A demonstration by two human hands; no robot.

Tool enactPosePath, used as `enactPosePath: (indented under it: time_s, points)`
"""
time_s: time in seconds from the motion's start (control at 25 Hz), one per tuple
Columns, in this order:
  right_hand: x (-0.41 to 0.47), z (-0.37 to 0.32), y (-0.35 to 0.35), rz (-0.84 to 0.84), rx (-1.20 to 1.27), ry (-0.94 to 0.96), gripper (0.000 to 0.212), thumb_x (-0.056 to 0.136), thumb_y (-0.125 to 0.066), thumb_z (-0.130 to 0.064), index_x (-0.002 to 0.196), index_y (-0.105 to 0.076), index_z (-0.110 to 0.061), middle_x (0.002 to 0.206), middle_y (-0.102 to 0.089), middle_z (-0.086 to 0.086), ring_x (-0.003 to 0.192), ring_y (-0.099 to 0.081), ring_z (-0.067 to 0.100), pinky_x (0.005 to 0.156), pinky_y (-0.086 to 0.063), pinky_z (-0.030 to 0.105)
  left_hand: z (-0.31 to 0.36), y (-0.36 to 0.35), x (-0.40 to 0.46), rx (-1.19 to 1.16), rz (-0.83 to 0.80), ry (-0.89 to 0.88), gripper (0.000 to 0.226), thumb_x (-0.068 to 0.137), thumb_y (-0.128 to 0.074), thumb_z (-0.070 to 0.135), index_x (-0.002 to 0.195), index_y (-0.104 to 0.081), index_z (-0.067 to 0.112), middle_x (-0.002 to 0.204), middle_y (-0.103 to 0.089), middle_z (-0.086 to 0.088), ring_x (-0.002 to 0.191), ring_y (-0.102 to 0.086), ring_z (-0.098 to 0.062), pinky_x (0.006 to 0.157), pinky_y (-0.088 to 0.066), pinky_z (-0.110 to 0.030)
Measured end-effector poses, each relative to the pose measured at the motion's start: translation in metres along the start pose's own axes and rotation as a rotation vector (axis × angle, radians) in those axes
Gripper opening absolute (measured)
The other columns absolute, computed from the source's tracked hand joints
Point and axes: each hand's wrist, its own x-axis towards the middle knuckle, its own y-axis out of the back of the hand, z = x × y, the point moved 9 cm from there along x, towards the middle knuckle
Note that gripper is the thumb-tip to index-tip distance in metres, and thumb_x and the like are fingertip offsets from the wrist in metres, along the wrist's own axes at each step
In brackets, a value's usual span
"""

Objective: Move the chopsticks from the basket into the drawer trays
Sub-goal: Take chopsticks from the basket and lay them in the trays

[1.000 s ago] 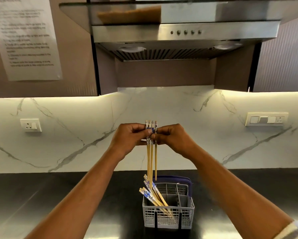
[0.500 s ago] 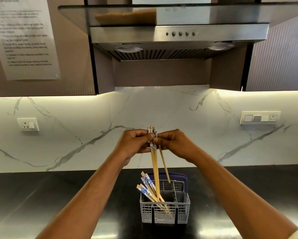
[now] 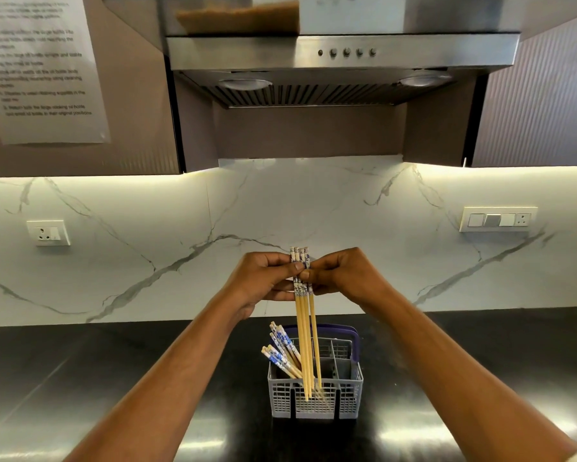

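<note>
A small bundle of wooden chopsticks (image 3: 305,331) with blue-and-white patterned tops hangs upright above the basket. My left hand (image 3: 263,278) and my right hand (image 3: 345,275) both pinch the bundle at its patterned top, fingertips meeting. The grey plastic basket (image 3: 347,400) with a purple handle stands on the black counter below. Several more chopsticks (image 3: 282,353) lean to the left in its left compartment. The tips of the held bundle hang in front of the basket. No drawer or tray is in view.
The black glossy counter (image 3: 80,378) runs left and right of the basket. A marble backsplash rises behind it, with a socket (image 3: 48,232) at left and a switch plate (image 3: 497,219) at right. A steel range hood (image 3: 340,55) hangs overhead, with a paper notice (image 3: 40,68) on the left cabinet.
The held chopsticks, splayed half a second ago, now hang together and straight. Both hands sit lower in view and nearer the basket. The camera has tilted slightly.
</note>
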Motion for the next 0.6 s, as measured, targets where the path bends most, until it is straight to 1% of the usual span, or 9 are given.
enactPosePath:
  time_s: [0.12, 0.24, 0.32, 0.44, 0.6]
  points:
    - [-0.005, 0.009, -0.006, -0.05, 0.002, -0.069, 0.004, 0.085, -0.073, -0.009, 0.085, -0.077, -0.007, 0.084, -0.077, 0.011, 0.078, -0.074, 0.021, 0.069, -0.061, 0.024, -0.012, -0.003, -0.001, 0.009, -0.02, 0.045, 0.015, 0.086, -0.073, 0.013, 0.101, -0.074, 0.01, 0.088, -0.079, -0.01, 0.077, -0.077, -0.023, 0.068, -0.064, -0.034]
    - [-0.012, 0.024, -0.009, -0.055, 0.077, -0.158, 0.004, 0.083, -0.074, -0.01, 0.083, -0.076, -0.006, 0.081, -0.077, 0.011, 0.075, -0.074, 0.02, 0.07, -0.062, 0.027, -0.025, -0.003, -0.004, 0.016, -0.024, 0.072, 0.017, 0.087, -0.072, 0.013, 0.103, -0.073, 0.007, 0.085, -0.078, -0.007, 0.069, -0.076, -0.016, 0.064, -0.064, -0.029]
    - [-0.022, 0.039, -0.012, -0.046, 0.146, -0.241, 0.007, 0.081, -0.076, -0.01, 0.086, -0.076, -0.004, 0.079, -0.077, 0.01, 0.071, -0.073, 0.019, 0.071, -0.063, 0.028, -0.038, 0.0, -0.009, 0.003, -0.021, 0.101, 0.016, 0.087, -0.072, 0.013, 0.102, -0.073, 0.006, 0.089, -0.079, -0.01, 0.073, -0.076, -0.018, 0.065, -0.064, -0.03]
    - [-0.045, 0.073, -0.017, -0.05, 0.178, -0.381, 0.015, 0.079, -0.076, -0.009, 0.091, -0.074, -0.002, 0.077, -0.077, 0.009, 0.068, -0.073, 0.017, 0.069, -0.063, 0.027, -0.073, 0.006, -0.027, -0.023, -0.024, 0.179, 0.017, 0.087, -0.071, 0.013, 0.103, -0.071, 0.005, 0.095, -0.078, -0.014, 0.082, -0.077, -0.023, 0.073, -0.064, -0.036]
    - [-0.09, 0.138, -0.038, -0.084, 0.17, -0.533, 0.025, 0.075, -0.08, -0.015, 0.095, -0.075, 0.0, 0.083, -0.078, 0.012, 0.076, -0.075, 0.022, 0.073, -0.064, 0.032, -0.147, 0.004, -0.076, -0.056, -0.043, 0.329, 0.018, 0.09, -0.067, 0.008, 0.106, -0.07, 0.001, 0.092, -0.078, -0.016, 0.078, -0.077, -0.022, 0.07, -0.064, -0.034]
